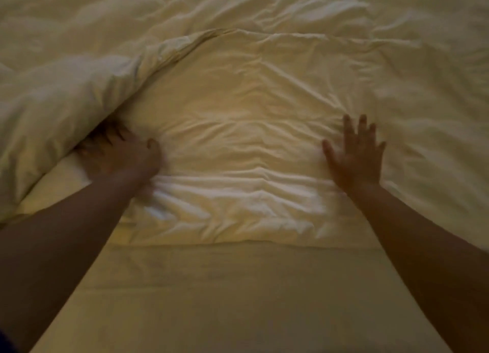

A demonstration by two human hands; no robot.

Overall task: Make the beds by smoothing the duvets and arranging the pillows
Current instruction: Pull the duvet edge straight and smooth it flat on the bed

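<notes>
Duvet (238,109), cream and creased, lies across the bed with its near edge above the bare sheet (211,299), right hand (356,154) pressed flat on it with fingers spread, left hand (124,154) at the bunched left fold, its fingers hidden underneath, grip undeterminable.

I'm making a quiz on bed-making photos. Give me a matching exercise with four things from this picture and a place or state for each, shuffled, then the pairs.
Things:
1. left hand
2. right hand
3. duvet
4. sheet

States:
A. flat and fairly smooth, nearest the camera
B. fingers spread flat on the creased pillow
C. bunched in a thick fold on the left
D. fingers reaching under the duvet's folded edge

Pairs: 1-D, 2-B, 3-C, 4-A
</notes>
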